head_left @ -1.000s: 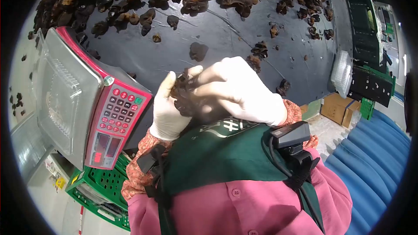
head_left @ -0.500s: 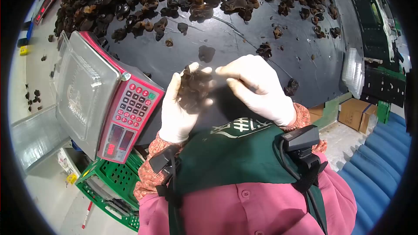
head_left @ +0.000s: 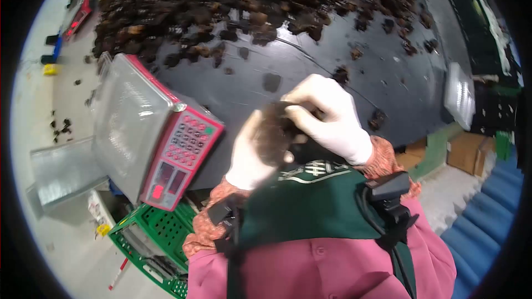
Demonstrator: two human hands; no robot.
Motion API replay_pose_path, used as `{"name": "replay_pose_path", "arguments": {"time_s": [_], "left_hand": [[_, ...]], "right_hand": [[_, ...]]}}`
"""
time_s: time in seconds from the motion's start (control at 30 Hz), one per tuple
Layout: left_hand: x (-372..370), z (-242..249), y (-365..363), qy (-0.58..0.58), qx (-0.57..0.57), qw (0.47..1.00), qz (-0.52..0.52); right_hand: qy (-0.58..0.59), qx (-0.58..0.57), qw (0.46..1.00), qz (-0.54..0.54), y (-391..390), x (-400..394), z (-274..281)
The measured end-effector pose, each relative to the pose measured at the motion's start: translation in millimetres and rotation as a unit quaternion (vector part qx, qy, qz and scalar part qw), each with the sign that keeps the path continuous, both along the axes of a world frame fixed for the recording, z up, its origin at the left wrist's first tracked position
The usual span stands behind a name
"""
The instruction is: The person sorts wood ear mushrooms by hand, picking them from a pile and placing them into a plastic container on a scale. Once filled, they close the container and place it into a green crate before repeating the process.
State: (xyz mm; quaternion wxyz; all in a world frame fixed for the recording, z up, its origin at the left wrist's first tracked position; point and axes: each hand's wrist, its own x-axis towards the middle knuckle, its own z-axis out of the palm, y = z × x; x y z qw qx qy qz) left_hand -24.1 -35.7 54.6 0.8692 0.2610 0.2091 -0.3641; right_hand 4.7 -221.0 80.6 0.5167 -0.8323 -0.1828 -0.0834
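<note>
My left hand (head_left: 248,152), in a white glove, is closed round a clump of dark brown fungus (head_left: 271,133) in front of my apron. My right hand (head_left: 331,112), gloved too, pinches the upper right edge of that clump between thumb and fingers. The picture is blurred, and the fingertips of my left hand are partly hidden behind the clump. A single dark piece (head_left: 271,82) lies on the black table (head_left: 221,89) just beyond my hands.
A large heap of dark fungus (head_left: 221,0) covers the far part of the table. On the left stands a red scale (head_left: 177,155) with a clear plastic tray (head_left: 130,122). A green crate (head_left: 158,232) is below it. Another clear tray (head_left: 460,95) lies at the right edge.
My right hand's fingers have closed on the clump, from which they were apart before. The clump and my left hand have moved right, and the whole view has shifted.
</note>
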Motion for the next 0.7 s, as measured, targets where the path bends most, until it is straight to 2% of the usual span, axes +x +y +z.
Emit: {"name": "replay_pose_path", "arguments": {"time_s": [0.07, 0.13, 0.2, 0.27, 0.37, 0.43, 0.47, 0.53, 0.57, 0.6, 0.67, 0.7], "left_hand": [[-2, -9, 9, 0.042, -0.124, 0.991, 0.005], [0, -8, 23, 0.004, -0.144, 0.989, 0.036], [11, 24, 48, -0.071, -0.069, 0.991, 0.093], [22, 58, 86, -0.171, -0.015, 0.968, 0.183], [33, 96, 148, -0.288, 0.199, 0.879, 0.323], [45, 98, 179, -0.406, 0.415, 0.743, 0.334], [48, 96, 184, -0.395, 0.5, 0.69, 0.344], [53, 82, 205, -0.29, 0.718, 0.611, 0.167], [53, 59, 224, -0.431, 0.801, 0.413, 0.053], [49, 50, 226, -0.468, 0.833, 0.294, -0.019], [44, 55, 205, -0.453, 0.802, 0.388, 0.005], [41, 60, 195, -0.412, 0.776, 0.476, 0.036]], "right_hand": [[-0.005, 0.001, 0.999, -0.035, -9, -2, 9], [0.04, 0.043, 0.994, -0.089, -15, -8, 19], [0.044, 0.023, 0.992, -0.112, -34, -14, 14], [0.054, -0.003, 0.99, -0.13, -49, -23, 6], [0.052, -0.036, 0.988, -0.143, -58, -38, -2], [0.013, -0.128, 0.98, -0.153, -62, -47, -4], [-0.012, -0.154, 0.976, -0.153, -63, -50, -5], [-0.056, -0.209, 0.963, -0.159, -66, -57, -9], [-0.056, -0.214, 0.962, -0.163, -69, -60, -12], [-0.077, -0.212, 0.962, -0.157, -70, -59, -13], [-0.073, -0.247, 0.949, -0.183, -76, -64, -15], [-0.087, -0.225, 0.955, -0.17, -79, -63, -17]]}}
